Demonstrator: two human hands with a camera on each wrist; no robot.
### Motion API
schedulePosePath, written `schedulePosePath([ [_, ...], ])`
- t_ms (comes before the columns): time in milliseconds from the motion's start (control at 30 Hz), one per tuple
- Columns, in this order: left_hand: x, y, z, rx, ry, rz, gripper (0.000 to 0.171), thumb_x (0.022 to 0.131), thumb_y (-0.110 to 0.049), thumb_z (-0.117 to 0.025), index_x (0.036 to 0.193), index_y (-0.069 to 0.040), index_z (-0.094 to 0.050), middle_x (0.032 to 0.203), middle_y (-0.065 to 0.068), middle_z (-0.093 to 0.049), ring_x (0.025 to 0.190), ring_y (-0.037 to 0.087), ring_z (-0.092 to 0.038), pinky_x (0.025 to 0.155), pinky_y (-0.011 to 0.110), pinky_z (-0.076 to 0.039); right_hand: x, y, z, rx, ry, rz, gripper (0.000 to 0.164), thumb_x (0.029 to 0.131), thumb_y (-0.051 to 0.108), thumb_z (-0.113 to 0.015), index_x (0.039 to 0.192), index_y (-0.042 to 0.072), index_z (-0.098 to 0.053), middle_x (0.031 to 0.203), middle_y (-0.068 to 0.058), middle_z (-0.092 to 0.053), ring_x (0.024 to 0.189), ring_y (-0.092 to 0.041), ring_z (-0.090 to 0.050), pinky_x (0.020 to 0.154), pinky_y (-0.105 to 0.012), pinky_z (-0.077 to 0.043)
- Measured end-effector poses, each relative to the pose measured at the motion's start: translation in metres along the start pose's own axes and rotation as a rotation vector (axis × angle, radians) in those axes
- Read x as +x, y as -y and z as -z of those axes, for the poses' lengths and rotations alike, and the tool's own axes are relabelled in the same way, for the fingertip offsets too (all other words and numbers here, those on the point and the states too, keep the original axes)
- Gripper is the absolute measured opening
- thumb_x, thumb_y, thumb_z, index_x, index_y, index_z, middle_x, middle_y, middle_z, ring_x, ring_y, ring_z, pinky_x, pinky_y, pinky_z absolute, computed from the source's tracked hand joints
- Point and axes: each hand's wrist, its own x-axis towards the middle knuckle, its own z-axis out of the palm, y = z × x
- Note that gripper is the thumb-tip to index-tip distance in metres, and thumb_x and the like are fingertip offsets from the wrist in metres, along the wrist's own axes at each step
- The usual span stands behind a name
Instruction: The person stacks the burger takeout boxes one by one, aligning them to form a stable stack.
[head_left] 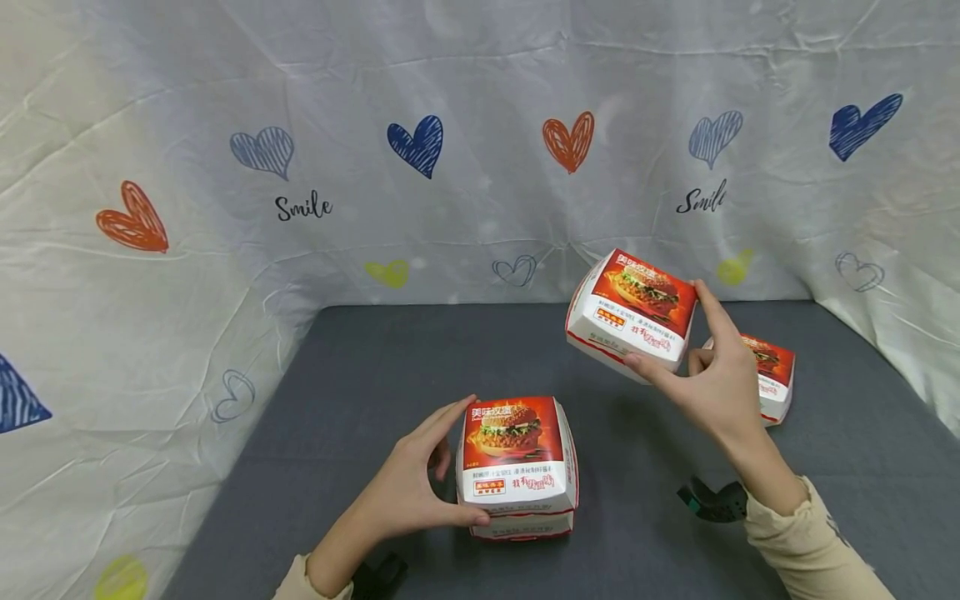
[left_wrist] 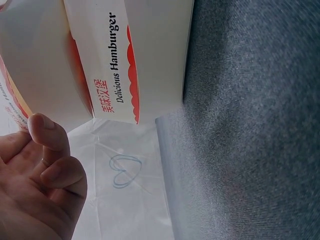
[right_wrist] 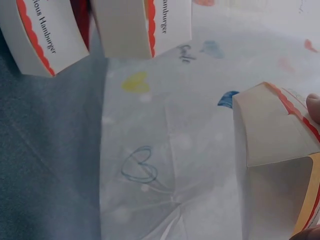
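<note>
Well, holding two boxes at once seems to call for a light, even pinch, since they look thin-walled and likely to dent. The left hand grips the upper box at its left edge, thumb at the front corner; it is best kept steady there, as a sideways nudge could slide that box off the lower box beneath. The right hand pinches the lifted box between thumb and fingers, tilted and clear of the table; levelling it, and keeping it from knocking the far box, would be sound handling.

From the head, the upper box hides nearly all of the lower one, leaving a narrow front strip; the left wrist view bares the lower box's printed side and a red sliver between the two. The right wrist view shows the pair again, plus the lifted box's plain side panels. Only the head view has the far box, on the table partly behind the right hand
</note>
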Motion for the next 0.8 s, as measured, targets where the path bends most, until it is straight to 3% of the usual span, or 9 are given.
schedulePosePath([
  [267,-0.001,-0.001,0.001,0.007,-0.003,0.014,0.118,0.068,-0.040,-0.102,0.166,-0.031,-0.036,0.143,0.002,-0.052,0.064,0.006,-0.044,0.055,0.023,-0.039,-0.001,0.009,0.002,0.032,-0.020,0.047,0.113,0.072,0.022,-0.099,0.166,0.025,-0.037,0.052,0.001,-0.031,0.040,-0.004,-0.024,0.042,-0.026,-0.025],
  [500,-0.008,0.001,0.001,0.000,-0.013,0.041,0.118,0.068,-0.038,-0.102,0.166,-0.032,-0.036,0.143,0.002,-0.051,0.064,0.009,-0.046,0.055,0.023,-0.039,-0.005,0.016,0.001,0.054,-0.006,0.093,0.117,0.069,0.017,-0.100,0.167,0.028,-0.037,0.074,-0.004,-0.042,0.040,-0.002,-0.025,0.043,-0.025,-0.027],
  [800,0.000,0.000,0.000,0.016,-0.005,0.014,0.119,0.067,-0.041,-0.102,0.166,-0.033,-0.036,0.143,0.001,-0.052,0.063,0.006,-0.044,0.055,0.023,-0.039,-0.009,0.020,0.005,0.060,-0.033,0.123,0.120,0.064,0.015,-0.102,0.166,0.023,-0.039,0.055,0.003,-0.032,0.041,0.001,-0.023,0.042,-0.025,-0.024],
])
